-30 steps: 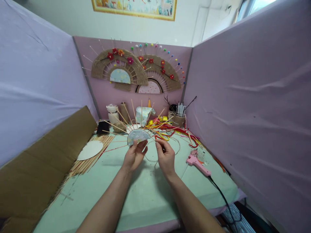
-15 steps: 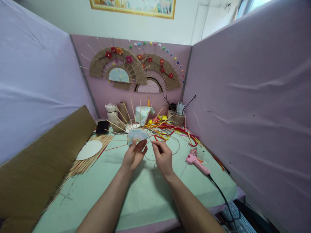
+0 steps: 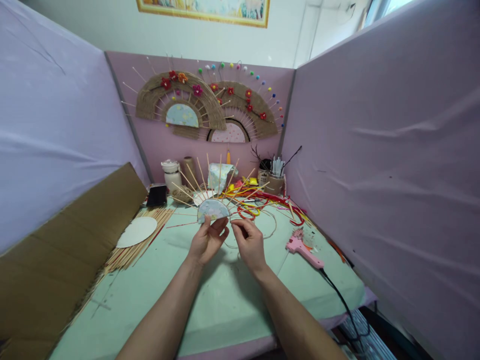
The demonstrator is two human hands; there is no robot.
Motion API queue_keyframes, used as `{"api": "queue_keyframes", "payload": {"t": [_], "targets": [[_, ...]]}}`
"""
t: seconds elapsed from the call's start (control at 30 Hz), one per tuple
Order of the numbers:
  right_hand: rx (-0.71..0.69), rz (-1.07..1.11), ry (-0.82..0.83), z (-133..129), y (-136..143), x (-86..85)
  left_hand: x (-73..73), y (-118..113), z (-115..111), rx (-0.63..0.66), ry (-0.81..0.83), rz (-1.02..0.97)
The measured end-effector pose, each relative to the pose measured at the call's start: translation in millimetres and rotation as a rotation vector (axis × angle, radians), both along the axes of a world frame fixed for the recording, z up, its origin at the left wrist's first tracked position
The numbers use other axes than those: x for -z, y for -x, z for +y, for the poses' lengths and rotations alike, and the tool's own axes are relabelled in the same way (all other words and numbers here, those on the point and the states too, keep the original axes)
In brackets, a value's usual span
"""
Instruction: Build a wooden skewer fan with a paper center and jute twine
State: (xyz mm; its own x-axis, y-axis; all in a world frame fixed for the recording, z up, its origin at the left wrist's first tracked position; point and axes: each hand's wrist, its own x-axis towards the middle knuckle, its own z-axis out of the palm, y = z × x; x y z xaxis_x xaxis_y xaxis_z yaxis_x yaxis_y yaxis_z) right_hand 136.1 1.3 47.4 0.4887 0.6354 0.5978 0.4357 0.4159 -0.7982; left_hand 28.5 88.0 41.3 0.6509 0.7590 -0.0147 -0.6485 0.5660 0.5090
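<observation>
My left hand (image 3: 208,242) grips the lower edge of a half-round piece (image 3: 213,210) covered in pale blue patterned fabric, thumb on its front. Thin wooden sticks (image 3: 203,172) fan out from its curved edge. Close to its right corner, the fingertips of my right hand (image 3: 249,242) are pinched together on a thin strand of twine. A loop of that twine (image 3: 275,227) lies on the table behind my right hand. Just beyond the fan sits a ball of twine (image 3: 182,195), partly covered by the sticks.
A pink glue gun (image 3: 304,251) lies at right, its black cord running off the edge. Bundled sticks (image 3: 131,255), a white oval card (image 3: 137,232) and a large cardboard sheet (image 3: 71,260) are at left. Red and yellow pipe cleaners (image 3: 258,197), jars and pots line the back.
My right hand has moved slightly left, closer to the half-round piece's right corner. The fan of sticks has turned a little in my left hand.
</observation>
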Motion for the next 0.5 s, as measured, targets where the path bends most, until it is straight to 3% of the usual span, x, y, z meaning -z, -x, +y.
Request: {"api": "queue_keyframes", "payload": {"t": [0.2,0.5], "targets": [[-0.032,0.043,0.003,-2,-1,-1.1,-1.8,1,0,0.04,0.011,0.016],[-0.111,0.312,0.034,-7,-10,-2.3,-7.8,2,-4,0.041,0.019,0.022]]}}
